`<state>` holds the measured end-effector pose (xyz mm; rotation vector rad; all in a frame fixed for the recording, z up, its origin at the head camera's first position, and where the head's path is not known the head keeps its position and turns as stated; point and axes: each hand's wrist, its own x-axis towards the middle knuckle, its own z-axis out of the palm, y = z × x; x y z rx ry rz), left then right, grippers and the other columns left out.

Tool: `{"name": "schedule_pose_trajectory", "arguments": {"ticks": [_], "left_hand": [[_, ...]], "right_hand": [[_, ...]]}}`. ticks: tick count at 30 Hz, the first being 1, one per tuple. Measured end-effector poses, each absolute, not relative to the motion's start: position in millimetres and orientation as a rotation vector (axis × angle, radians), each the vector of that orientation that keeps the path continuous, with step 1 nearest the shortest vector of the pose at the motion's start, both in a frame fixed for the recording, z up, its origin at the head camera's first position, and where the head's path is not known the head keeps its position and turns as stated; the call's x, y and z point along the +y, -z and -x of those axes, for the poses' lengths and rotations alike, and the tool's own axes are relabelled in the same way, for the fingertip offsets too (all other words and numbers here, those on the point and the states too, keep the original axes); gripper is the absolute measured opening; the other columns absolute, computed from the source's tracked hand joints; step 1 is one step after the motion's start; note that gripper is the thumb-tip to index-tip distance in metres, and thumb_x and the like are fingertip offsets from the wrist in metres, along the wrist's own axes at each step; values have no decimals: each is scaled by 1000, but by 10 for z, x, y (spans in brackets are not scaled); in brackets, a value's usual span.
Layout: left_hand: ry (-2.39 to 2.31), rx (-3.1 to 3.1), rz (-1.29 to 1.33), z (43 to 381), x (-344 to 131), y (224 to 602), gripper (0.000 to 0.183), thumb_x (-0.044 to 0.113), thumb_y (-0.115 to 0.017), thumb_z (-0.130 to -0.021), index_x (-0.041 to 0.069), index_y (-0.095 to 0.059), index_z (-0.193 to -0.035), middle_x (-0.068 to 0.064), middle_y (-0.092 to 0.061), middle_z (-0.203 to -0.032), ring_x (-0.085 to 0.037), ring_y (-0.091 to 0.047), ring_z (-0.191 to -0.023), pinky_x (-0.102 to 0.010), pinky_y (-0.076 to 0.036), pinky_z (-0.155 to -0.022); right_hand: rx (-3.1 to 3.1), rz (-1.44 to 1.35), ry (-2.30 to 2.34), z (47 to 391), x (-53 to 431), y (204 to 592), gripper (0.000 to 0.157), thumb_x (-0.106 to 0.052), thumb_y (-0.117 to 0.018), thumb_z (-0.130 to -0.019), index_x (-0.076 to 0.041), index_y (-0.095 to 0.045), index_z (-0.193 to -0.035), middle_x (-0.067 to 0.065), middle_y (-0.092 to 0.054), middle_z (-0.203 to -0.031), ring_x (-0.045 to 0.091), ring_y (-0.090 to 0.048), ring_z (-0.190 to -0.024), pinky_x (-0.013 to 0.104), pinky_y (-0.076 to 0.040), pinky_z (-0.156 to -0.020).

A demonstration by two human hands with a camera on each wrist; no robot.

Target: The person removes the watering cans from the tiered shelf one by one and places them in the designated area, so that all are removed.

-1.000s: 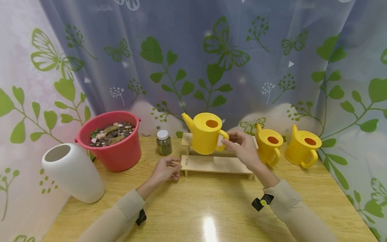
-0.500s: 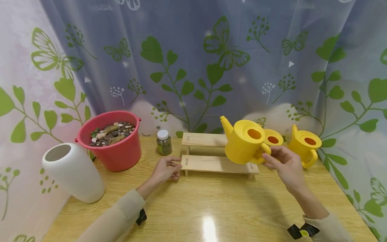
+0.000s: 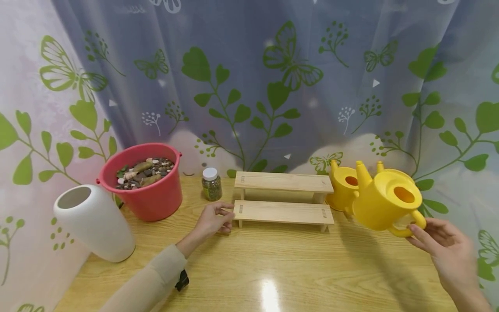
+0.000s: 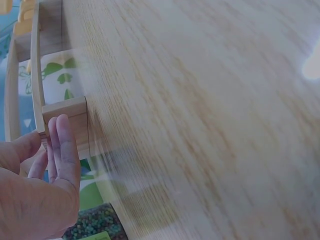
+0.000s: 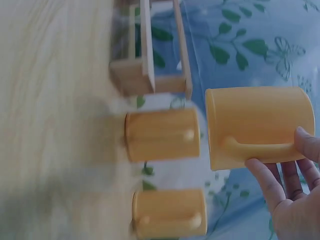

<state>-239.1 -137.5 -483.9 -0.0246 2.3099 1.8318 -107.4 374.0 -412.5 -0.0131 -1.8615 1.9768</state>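
My right hand [image 3: 448, 251] pinches the handle of a yellow watering can [image 3: 383, 203], holding it raised above the table at the right, spout tilted up to the left. In the right wrist view, thumb and fingers close on that can's handle [image 5: 262, 150]. Two more yellow watering cans stand behind it: one beside the shelf [image 3: 342, 186], the other mostly hidden in the head view but visible in the right wrist view as the lower can [image 5: 170, 212]. My left hand [image 3: 212, 219] pinches the left end of the lower board of a two-tier wooden shelf [image 3: 282, 211].
A red bucket [image 3: 156, 203] of pebbles and a white vase [image 3: 97, 225] stand at the left. Between bucket and shelf is a small jar [image 3: 212, 186] with a white lid. A patterned curtain [image 3: 241, 86] backs the wooden table [image 3: 273, 264].
The right hand has carried the watering can from above the shelf to the right and toward the front, past the shelf's right end. The left hand has stayed at the shelf.
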Motion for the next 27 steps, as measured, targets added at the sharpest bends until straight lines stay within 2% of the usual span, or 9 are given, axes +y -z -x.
{"name": "schedule_pose_trajectory", "arguments": {"ticks": [7, 15, 18, 23, 27], "left_hand": [[-1836, 2315, 14, 2391, -1390, 4838, 34, 6, -70, -102, 0, -69, -135, -19, -72, -106, -14, -69, -64, -39, -69, -63], [-1832, 2311, 17, 2384, -1399, 4825, 34, 5, -69, -102, 0, -69, -135, -20, -73, -106, -15, -70, -65, -40, -69, -64], [-1829, 2307, 14, 2378, -1397, 4821, 34, 5, -69, -102, 0, -69, -135, -20, -73, -106, -15, -70, -65, -39, -69, -64], [-1829, 2307, 17, 2373, -1393, 4821, 34, 6, -70, -102, 0, -69, -135, -20, -74, -107, -15, -70, -65, -39, -69, -63], [-1822, 2316, 20, 2378, -1384, 4826, 34, 6, -70, -101, 0, -69, -135, -21, -74, -107, -15, -70, -64, -39, -69, -63]], "right_hand": [[-1905, 265, -1874, 906, 3958, 4293, 21, 2, -73, -96, -13, -72, -111, -14, -71, -103, -3, -72, -87, 17, -65, -66], [-1964, 548, -1841, 953, 3910, 4490, 17, -7, -79, -94, -19, -74, -105, -20, -71, -92, -5, -71, -78, 18, -64, -62], [-1957, 583, -1865, 957, 3903, 4551, 17, -8, -83, -91, -19, -76, -102, -19, -71, -90, -3, -71, -75, 21, -65, -61], [-1931, 514, -1978, 942, 3932, 4631, 18, -1, -81, -90, -17, -79, -100, -17, -74, -89, 0, -73, -76, 24, -66, -62], [-1967, 549, -1988, 940, 3948, 4674, 16, -4, -83, -90, -17, -79, -97, -18, -73, -88, 1, -73, -76, 24, -66, -63]]}}
